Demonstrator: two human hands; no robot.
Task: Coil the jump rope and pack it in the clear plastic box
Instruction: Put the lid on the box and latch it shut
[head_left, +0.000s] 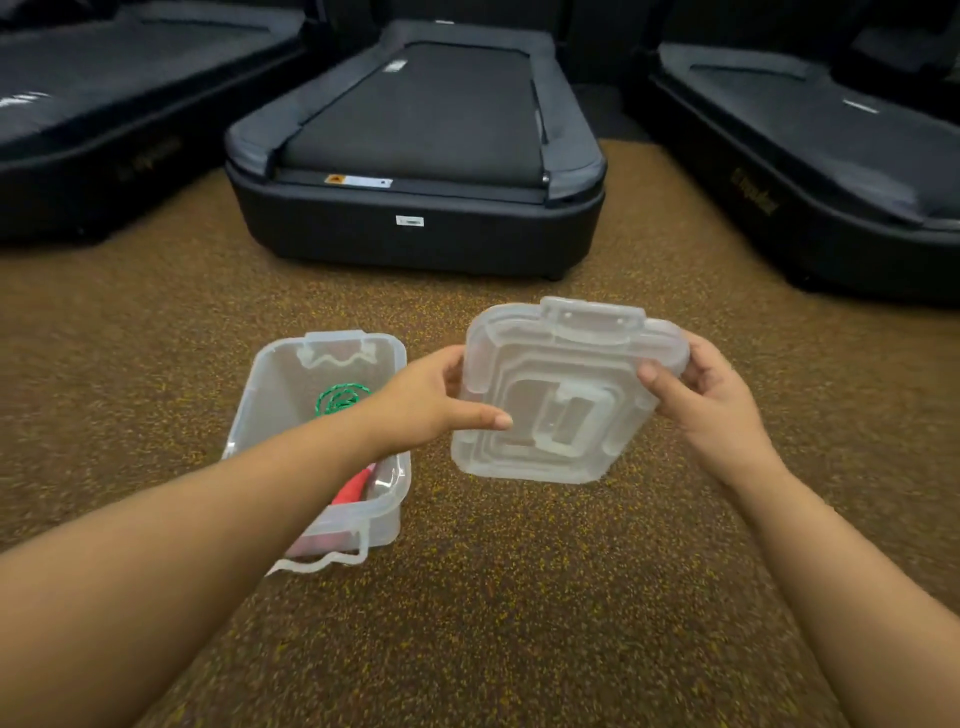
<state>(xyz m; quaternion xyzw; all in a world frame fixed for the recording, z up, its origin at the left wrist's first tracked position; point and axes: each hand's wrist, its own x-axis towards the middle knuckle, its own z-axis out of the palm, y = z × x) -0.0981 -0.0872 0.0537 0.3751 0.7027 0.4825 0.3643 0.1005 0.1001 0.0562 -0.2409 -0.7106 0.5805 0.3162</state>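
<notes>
Two hands tilt the lid (566, 395), latch edge away, beside the box (280, 374)

A brown floor (519, 597) flecked with yellow is seen across the whole lower part of the view. Three dark treadmills are set on it along the far side: the middle treadmill (415, 156) is shown end-on with a black belt between grey side rails, a small white label on its rear face and a yellow-and-white sticker at the belt's near edge. The left treadmill (93, 130) and the right treadmill (805, 171) are each cut off by the frame edge, and blurred lettering that cannot be read is carried on their sides.
</notes>
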